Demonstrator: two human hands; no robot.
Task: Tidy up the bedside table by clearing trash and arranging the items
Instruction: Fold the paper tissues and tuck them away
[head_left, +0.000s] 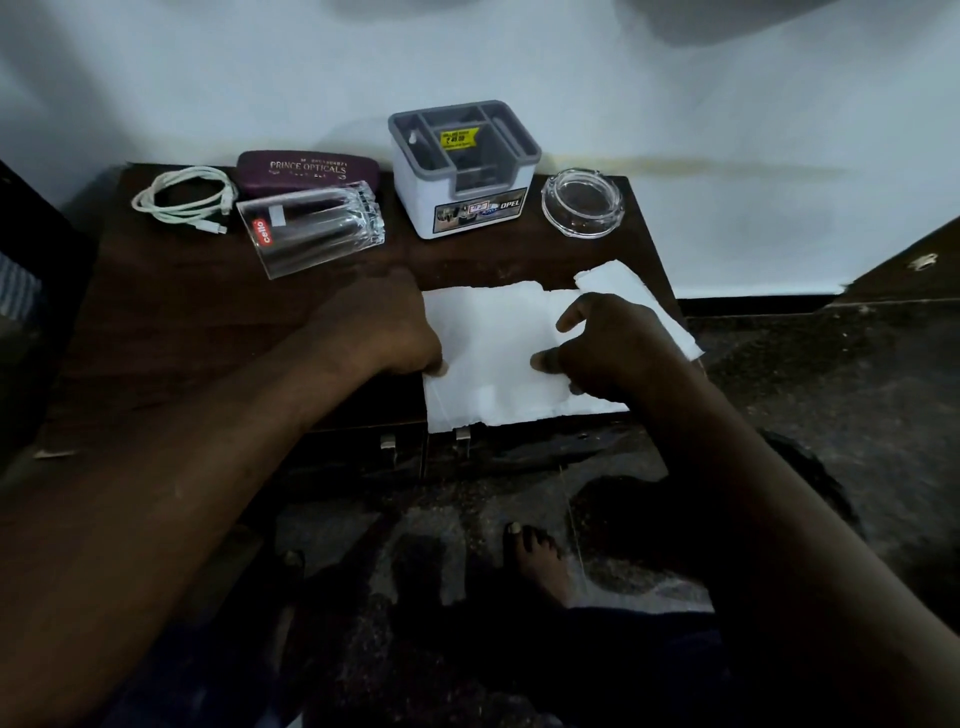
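A white tissue sheet (493, 343) lies flat at the front right of the dark wooden bedside table (171, 322), hanging slightly over its front edge. My left hand (384, 325) pinches the sheet's left edge. My right hand (608, 343) holds its right side, thumb and fingers on the paper. A second piece of tissue (631, 291) sticks out behind my right hand. At the back stand a coiled white cable (182, 200), a maroon spectacle case (306, 169), a clear pack of Cello pens (311, 228), a white and grey organiser box (462, 171) and a glass ashtray (582, 202).
A pale wall rises behind the table. Dark speckled floor lies to the right and below, with my bare feet (535, 561) on it. Drawer handles (462, 434) show under the table's front edge. A dark piece of furniture borders the left side.
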